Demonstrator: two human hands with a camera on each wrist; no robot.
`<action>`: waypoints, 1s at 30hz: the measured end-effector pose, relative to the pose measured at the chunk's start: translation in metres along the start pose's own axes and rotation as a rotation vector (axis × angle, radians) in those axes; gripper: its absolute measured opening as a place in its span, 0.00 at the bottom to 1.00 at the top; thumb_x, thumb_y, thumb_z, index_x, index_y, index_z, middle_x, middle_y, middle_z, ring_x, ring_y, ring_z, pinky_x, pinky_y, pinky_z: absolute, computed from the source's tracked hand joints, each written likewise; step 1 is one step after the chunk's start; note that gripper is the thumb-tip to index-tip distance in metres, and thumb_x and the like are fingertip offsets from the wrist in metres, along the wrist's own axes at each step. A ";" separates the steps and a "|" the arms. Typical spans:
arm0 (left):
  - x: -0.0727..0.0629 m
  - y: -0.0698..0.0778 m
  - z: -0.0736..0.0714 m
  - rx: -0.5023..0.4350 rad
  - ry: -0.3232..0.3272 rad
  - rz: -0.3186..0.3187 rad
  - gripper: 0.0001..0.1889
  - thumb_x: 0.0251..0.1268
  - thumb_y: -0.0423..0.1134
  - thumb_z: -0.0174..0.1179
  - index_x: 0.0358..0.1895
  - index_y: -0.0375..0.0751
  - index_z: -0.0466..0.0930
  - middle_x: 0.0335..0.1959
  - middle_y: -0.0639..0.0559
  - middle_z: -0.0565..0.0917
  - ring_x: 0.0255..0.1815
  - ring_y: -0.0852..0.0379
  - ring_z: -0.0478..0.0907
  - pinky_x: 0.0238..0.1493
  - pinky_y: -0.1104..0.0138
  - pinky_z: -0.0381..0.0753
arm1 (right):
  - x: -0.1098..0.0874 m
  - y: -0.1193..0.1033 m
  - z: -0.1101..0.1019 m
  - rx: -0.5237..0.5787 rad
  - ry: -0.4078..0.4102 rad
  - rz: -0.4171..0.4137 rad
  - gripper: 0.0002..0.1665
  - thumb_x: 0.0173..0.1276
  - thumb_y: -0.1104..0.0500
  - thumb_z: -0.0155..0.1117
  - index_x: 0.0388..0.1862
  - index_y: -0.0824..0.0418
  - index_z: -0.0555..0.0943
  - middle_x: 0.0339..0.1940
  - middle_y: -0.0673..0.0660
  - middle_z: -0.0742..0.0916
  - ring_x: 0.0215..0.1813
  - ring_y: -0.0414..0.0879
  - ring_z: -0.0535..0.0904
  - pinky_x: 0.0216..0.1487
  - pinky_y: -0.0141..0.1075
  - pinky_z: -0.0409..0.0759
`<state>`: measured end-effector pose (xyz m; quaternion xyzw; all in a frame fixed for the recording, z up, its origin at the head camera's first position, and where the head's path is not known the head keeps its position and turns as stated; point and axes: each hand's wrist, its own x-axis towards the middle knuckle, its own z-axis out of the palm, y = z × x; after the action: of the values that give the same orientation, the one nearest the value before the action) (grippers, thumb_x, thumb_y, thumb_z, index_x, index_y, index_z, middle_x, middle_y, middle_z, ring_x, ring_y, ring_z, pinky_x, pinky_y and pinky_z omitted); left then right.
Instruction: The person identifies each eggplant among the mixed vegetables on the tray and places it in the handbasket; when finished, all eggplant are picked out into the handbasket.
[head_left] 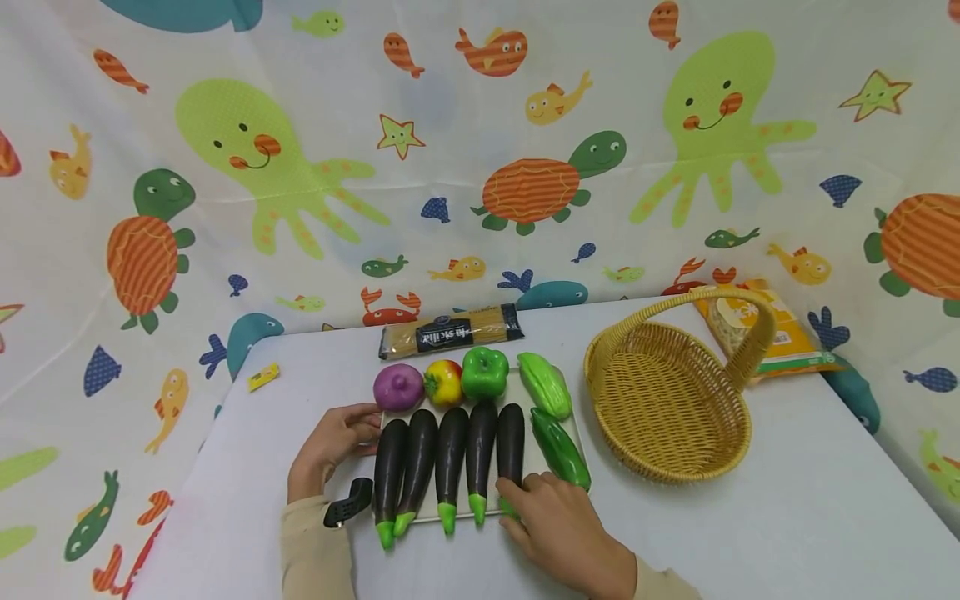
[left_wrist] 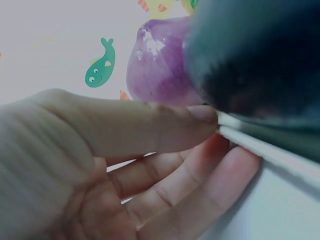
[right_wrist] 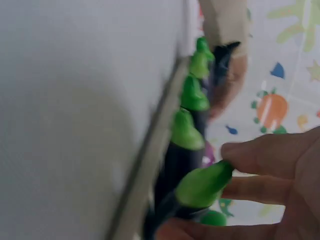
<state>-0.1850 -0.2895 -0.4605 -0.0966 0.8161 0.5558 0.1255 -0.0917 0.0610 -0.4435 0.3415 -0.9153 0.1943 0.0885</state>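
head view: five eggplants are lined up on a pale tray on the tabletop, green ends toward the near edge. the tray's left side is held by the left grip, and the rightmost eggplant is grasped at its stem end by the right grip.

left wrist view: the rim is pinched from above and below, with a purple onion near it. the tray looks stiff, so it should be steadied fine from one edge.

right wrist view: the green cap is held by its tip. tbh the eggplants look like plastic, so probably light, firm and hard to bruise. the glossy skin might be slippery though, so the narrow cap is best grabbed.
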 end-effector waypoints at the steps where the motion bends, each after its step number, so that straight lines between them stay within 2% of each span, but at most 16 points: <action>1: 0.000 0.000 0.000 0.005 0.001 -0.001 0.26 0.64 0.20 0.58 0.67 0.21 0.70 0.47 0.37 0.81 0.40 0.52 0.83 0.41 0.59 0.89 | 0.000 0.001 -0.003 -0.005 0.009 0.003 0.12 0.64 0.56 0.73 0.46 0.54 0.83 0.23 0.51 0.80 0.25 0.44 0.76 0.15 0.33 0.64; 7: 0.000 -0.001 -0.001 0.012 0.003 -0.006 0.26 0.65 0.20 0.58 0.67 0.21 0.70 0.47 0.37 0.81 0.40 0.53 0.82 0.42 0.59 0.89 | 0.001 0.004 -0.017 -0.033 0.005 0.061 0.11 0.59 0.66 0.70 0.37 0.55 0.78 0.19 0.50 0.75 0.18 0.43 0.70 0.13 0.33 0.59; 11: 0.000 -0.001 -0.001 0.014 0.003 -0.011 0.26 0.65 0.20 0.58 0.68 0.21 0.69 0.47 0.38 0.82 0.40 0.53 0.82 0.42 0.59 0.89 | 0.001 0.006 -0.026 -0.084 -0.001 0.116 0.14 0.54 0.69 0.70 0.36 0.56 0.78 0.21 0.53 0.76 0.16 0.45 0.70 0.11 0.36 0.62; 16: 0.001 -0.001 0.000 0.007 0.000 -0.016 0.26 0.65 0.20 0.58 0.68 0.22 0.69 0.46 0.39 0.82 0.40 0.53 0.82 0.44 0.59 0.89 | 0.003 0.013 -0.038 -0.133 0.026 0.153 0.16 0.53 0.72 0.71 0.37 0.59 0.80 0.26 0.56 0.82 0.18 0.48 0.76 0.11 0.38 0.69; 21: 0.001 -0.001 0.001 0.008 0.006 -0.032 0.27 0.65 0.20 0.58 0.68 0.23 0.70 0.46 0.39 0.83 0.40 0.53 0.82 0.44 0.60 0.89 | 0.006 0.024 -0.044 -0.065 0.112 0.170 0.17 0.53 0.75 0.71 0.42 0.62 0.83 0.32 0.56 0.85 0.24 0.47 0.80 0.18 0.37 0.75; 26: 0.001 -0.001 0.000 0.016 0.001 -0.021 0.27 0.65 0.20 0.58 0.68 0.22 0.70 0.46 0.39 0.83 0.39 0.53 0.82 0.43 0.60 0.88 | 0.011 0.034 -0.046 0.041 0.172 0.223 0.16 0.56 0.70 0.78 0.43 0.64 0.85 0.35 0.57 0.87 0.32 0.48 0.84 0.27 0.40 0.82; 30: 0.002 -0.001 -0.001 0.023 -0.001 -0.011 0.27 0.65 0.20 0.58 0.68 0.22 0.70 0.46 0.39 0.83 0.39 0.53 0.82 0.43 0.60 0.89 | 0.015 0.042 -0.045 0.058 0.217 0.246 0.17 0.55 0.68 0.79 0.43 0.64 0.85 0.32 0.57 0.87 0.29 0.46 0.82 0.26 0.38 0.80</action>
<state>-0.1871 -0.2905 -0.4616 -0.0996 0.8217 0.5458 0.1301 -0.1297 0.0999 -0.4107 0.2062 -0.9293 0.2658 0.1526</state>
